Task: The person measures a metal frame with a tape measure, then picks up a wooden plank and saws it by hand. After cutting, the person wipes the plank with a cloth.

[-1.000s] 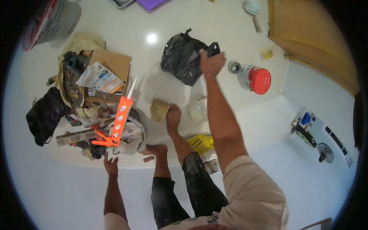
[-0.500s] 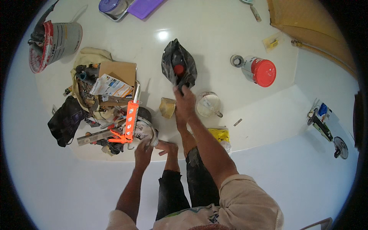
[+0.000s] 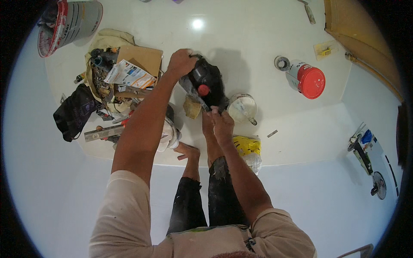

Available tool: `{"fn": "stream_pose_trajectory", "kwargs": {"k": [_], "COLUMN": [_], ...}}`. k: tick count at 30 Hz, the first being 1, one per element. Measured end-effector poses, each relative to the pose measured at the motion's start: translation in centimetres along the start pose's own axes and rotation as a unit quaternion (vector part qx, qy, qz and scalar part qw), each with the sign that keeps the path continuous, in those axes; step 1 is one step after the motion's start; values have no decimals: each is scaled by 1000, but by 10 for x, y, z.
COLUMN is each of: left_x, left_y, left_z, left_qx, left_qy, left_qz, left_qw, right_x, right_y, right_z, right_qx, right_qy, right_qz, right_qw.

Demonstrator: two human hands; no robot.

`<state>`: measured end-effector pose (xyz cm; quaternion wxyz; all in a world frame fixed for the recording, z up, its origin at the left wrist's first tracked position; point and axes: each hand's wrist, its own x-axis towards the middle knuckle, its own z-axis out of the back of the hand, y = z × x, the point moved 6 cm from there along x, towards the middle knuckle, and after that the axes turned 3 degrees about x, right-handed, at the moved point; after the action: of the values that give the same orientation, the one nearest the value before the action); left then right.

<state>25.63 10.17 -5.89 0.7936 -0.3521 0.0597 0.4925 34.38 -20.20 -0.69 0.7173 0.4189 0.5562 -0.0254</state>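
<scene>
The left hand [image 3: 182, 63] has its grip closed on the far-left edge of a black plastic bag [image 3: 216, 77], while the right hand [image 3: 223, 124] pinches the near edge in a narrow grip, so the bag spreads between them over the pale floor [image 3: 172, 17], in front of the person's legs, with a round red piece [image 3: 203, 90] showing inside. Just left of the right hand lies a tan block [image 3: 192, 108], and just right of the bag stands a round whitish tub [image 3: 235, 104], with a yellow package [image 3: 248, 145] nearer the person.
</scene>
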Motion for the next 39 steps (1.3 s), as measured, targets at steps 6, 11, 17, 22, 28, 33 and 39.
{"fn": "stream_pose_trajectory", "kwargs": {"k": [6,11,17,22,28,33,39], "left_x": [-117,-153,-144,-155,-158,-157,-150], "left_y": [-11,-5,3,49,67,70,56], "left_z": [25,57,61,35,29,28,51], "left_qx": [-7,-139,-174,24,-155,-165,-216], "left_qy": [67,-5,-20,-41,-64,-82,-44], "left_qz": [-56,47,46,53,105,105,153], "left_qw": [996,989,984,997,980,977,963], "right_x": [-15,-66,-63,-27,1,93,72], "right_y": [-28,-43,-7,-8,57,24,1], "right_z": [-48,-90,-72,-65,-119,-186,-198], "right_qx": [-117,-156,-341,-418,-380,-539,-562], "right_qy": [97,78,39,4,17,82,60], "right_qz": [167,73,269,188,353,239,327], "right_qw": [974,982,900,889,855,803,758]}}
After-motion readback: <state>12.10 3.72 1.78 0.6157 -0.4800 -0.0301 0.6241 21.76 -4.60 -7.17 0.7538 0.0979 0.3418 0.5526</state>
